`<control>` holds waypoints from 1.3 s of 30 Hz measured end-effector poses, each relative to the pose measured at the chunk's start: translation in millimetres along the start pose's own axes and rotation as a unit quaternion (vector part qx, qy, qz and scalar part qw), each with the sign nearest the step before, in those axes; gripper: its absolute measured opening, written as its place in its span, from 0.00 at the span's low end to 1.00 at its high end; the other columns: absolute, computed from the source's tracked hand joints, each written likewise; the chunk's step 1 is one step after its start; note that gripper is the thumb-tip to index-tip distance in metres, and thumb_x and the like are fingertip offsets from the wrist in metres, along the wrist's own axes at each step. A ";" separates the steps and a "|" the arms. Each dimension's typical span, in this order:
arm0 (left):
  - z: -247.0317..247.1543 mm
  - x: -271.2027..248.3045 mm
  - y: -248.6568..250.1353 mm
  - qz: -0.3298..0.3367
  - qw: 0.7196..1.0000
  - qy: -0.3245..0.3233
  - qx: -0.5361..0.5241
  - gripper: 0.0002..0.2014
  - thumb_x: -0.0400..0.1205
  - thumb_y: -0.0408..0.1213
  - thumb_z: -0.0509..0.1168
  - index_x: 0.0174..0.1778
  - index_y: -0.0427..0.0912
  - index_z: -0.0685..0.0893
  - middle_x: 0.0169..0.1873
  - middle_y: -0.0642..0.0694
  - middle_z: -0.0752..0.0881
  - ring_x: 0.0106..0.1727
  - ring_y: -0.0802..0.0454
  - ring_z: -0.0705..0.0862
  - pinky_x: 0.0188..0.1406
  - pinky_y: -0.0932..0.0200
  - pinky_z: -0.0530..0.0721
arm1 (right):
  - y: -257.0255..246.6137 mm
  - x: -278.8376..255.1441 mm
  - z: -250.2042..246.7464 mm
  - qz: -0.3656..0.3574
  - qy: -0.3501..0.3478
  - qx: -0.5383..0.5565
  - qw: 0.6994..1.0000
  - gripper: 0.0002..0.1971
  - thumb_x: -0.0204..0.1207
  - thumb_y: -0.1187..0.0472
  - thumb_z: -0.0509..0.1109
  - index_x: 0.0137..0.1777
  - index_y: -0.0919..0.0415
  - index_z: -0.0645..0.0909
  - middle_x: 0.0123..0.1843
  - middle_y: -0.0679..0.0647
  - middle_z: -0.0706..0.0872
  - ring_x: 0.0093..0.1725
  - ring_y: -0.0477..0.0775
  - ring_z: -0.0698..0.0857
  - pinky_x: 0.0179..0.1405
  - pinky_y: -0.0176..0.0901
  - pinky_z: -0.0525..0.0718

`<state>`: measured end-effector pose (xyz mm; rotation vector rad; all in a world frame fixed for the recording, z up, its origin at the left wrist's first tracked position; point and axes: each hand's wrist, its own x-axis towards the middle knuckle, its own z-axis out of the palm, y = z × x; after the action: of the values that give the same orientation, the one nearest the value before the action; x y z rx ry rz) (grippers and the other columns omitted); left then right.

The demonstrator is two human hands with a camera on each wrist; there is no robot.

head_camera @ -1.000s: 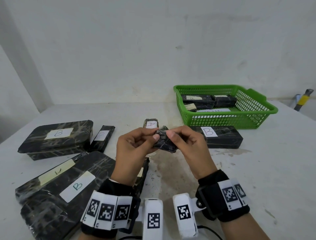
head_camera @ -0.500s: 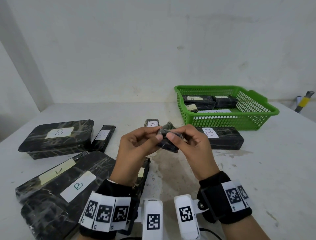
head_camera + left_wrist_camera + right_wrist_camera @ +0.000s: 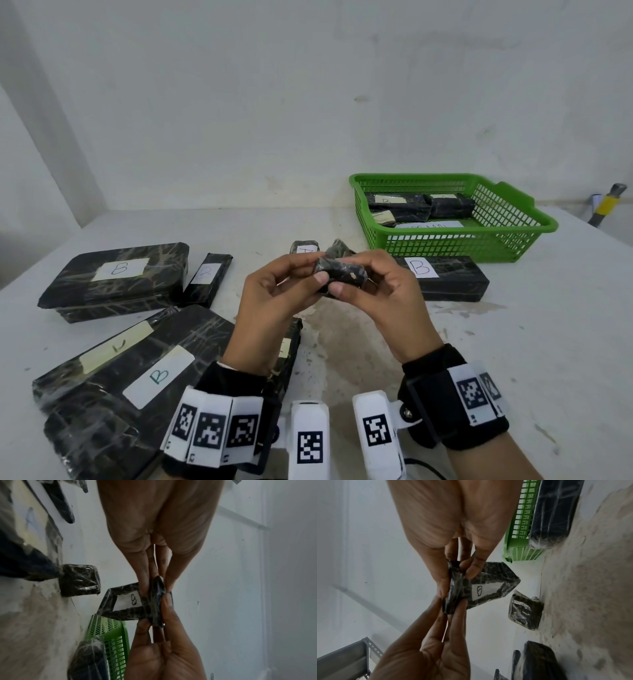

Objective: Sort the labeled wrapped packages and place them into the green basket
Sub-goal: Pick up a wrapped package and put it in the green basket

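Black shrink-wrapped small package (image 3: 340, 274) is pinched between both hands, left hand (image 3: 274, 301) and right hand (image 3: 383, 305) gripping it at mid-air over the table (image 3: 513, 342). Its white label (image 3: 127, 601) faces away from the head camera, so I'd guess they're turning it to read it. Past it sits an A package (image 3: 304, 247), then the long B package (image 3: 442, 277), touching the green basket (image 3: 513, 240), which already holds a few.

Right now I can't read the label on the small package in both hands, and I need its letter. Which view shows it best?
The right wrist view: the small package's white label faces the camera, handwritten mark sharp, seemingly a B. The left wrist view shows it too, slightly smaller. The head view shows only black wrapping between the left hand and right hand.
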<state>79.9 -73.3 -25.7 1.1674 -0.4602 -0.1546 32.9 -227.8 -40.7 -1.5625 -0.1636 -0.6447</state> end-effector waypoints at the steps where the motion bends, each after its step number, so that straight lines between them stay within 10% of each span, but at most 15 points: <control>1: 1.1 -0.4 -0.2 0.000 1.000 0.003 0.002 0.13 0.76 0.24 0.70 0.57 0.32 0.88 0.41 0.41 0.91 0.46 0.48 0.92 0.45 0.60 0.89 | 0.1 0.0 -1.2 0.003 -0.001 -0.001 1.000 0.14 0.65 0.68 0.82 0.51 0.59 0.88 0.50 0.55 0.85 0.51 0.47 0.86 0.54 0.42 0.85; 9: -3.3 5.3 -1.5 -0.027 0.992 0.086 -0.093 0.07 0.82 0.26 0.64 0.52 0.32 0.86 0.44 0.38 0.91 0.44 0.48 0.92 0.41 0.60 0.90 | -5.3 4.5 -10.7 0.032 0.023 0.015 0.999 0.23 0.66 0.60 0.72 0.61 0.41 0.86 0.60 0.53 0.83 0.53 0.46 0.80 0.49 0.35 0.82; 14: -7.7 7.4 -1.7 -0.045 0.977 0.127 -0.163 0.08 0.84 0.26 0.62 0.56 0.33 0.85 0.43 0.43 0.92 0.43 0.52 0.92 0.40 0.63 0.90 | 3.0 4.4 -19.6 0.101 -0.004 -0.060 0.993 0.34 0.61 0.65 0.68 0.65 0.33 0.81 0.69 0.41 0.81 0.70 0.51 0.77 0.64 0.53 0.82; 19: -9.4 8.8 -1.1 -0.060 0.974 0.136 -0.172 0.10 0.87 0.30 0.60 0.57 0.29 0.84 0.47 0.39 0.90 0.43 0.51 0.92 0.43 0.60 0.91 | 6.7 5.0 -14.0 0.081 0.033 -0.079 0.993 0.28 0.72 0.74 0.74 0.64 0.44 0.84 0.63 0.43 0.87 0.65 0.45 0.83 0.71 0.56 0.80; 25: -7.4 8.7 4.9 -0.114 0.983 0.112 -0.090 0.12 0.87 0.40 0.62 0.51 0.36 0.86 0.43 0.40 0.89 0.47 0.41 0.90 0.38 0.55 0.92 | -6.9 7.9 -17.2 0.075 0.120 -0.003 0.990 0.13 0.74 0.64 0.76 0.59 0.59 0.87 0.48 0.49 0.89 0.39 0.35 0.85 0.41 0.30 0.81; 31: 11.1 9.7 21.1 -0.088 0.993 0.073 -0.008 0.19 0.83 0.44 0.67 0.60 0.30 0.84 0.51 0.33 0.90 0.47 0.40 0.92 0.41 0.52 0.92 | -18.0 13.8 -24.6 0.102 0.146 0.028 0.984 0.04 0.76 0.58 0.74 0.45 0.58 0.88 0.27 0.40 0.85 0.31 0.42 0.79 0.40 0.45 0.80; 39: 50.2 20.5 36.2 -0.089 0.995 0.032 -0.042 0.14 0.84 0.29 0.66 0.59 0.20 0.81 0.47 0.28 0.90 0.42 0.38 0.93 0.45 0.55 0.92 | -58.5 26.6 -67.2 0.158 0.100 0.072 0.980 0.08 0.78 0.63 0.73 0.55 0.63 0.85 0.49 0.60 0.86 0.45 0.50 0.86 0.45 0.45 0.90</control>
<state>72.6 -108.8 28.4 1.1274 -0.2899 -0.2876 7.0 -292.4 20.9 -1.3389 0.1822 -0.5217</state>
